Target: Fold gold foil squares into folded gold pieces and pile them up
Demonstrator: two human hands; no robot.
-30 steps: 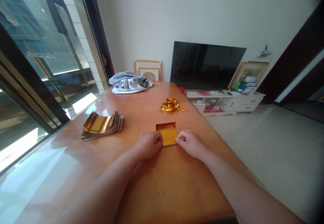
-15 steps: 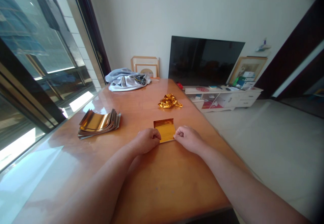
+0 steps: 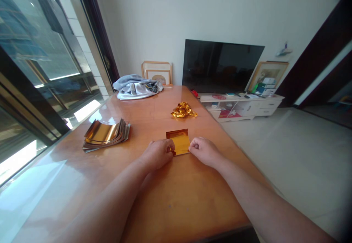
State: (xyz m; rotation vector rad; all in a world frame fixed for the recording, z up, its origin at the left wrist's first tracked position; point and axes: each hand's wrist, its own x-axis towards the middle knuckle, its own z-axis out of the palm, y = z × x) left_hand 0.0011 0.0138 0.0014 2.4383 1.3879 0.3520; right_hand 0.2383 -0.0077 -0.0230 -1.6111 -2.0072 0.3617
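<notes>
A small sheet of shiny gold foil paper point(image 3: 180, 143) lies on the wooden table point(image 3: 176, 191) in front of me, its far edge darker and curled up. My left hand point(image 3: 161, 153) is closed on the sheet's near left corner, thumb and fingers bent together. At the near right edge my right hand point(image 3: 202, 150) pinches the paper between thumb and forefinger. To the left sits a curved stack of gold foil sheets point(image 3: 106, 135). Beyond the sheet is a little heap of folded gold foil pieces point(image 3: 184, 110).
A bundle of grey cloth point(image 3: 139, 87) lies at the table's far end, with picture frames point(image 3: 157, 72) leaning behind it. A large television point(image 3: 222, 67) stands on a white cabinet point(image 3: 261, 107) beyond the table's right edge. Glass doors point(image 3: 55, 45) are on the left.
My left fingers have shifted slightly at the sheet's near left corner, where a bit of the foil now looks turned up. The right hand keeps its place; the view has moved slightly.
</notes>
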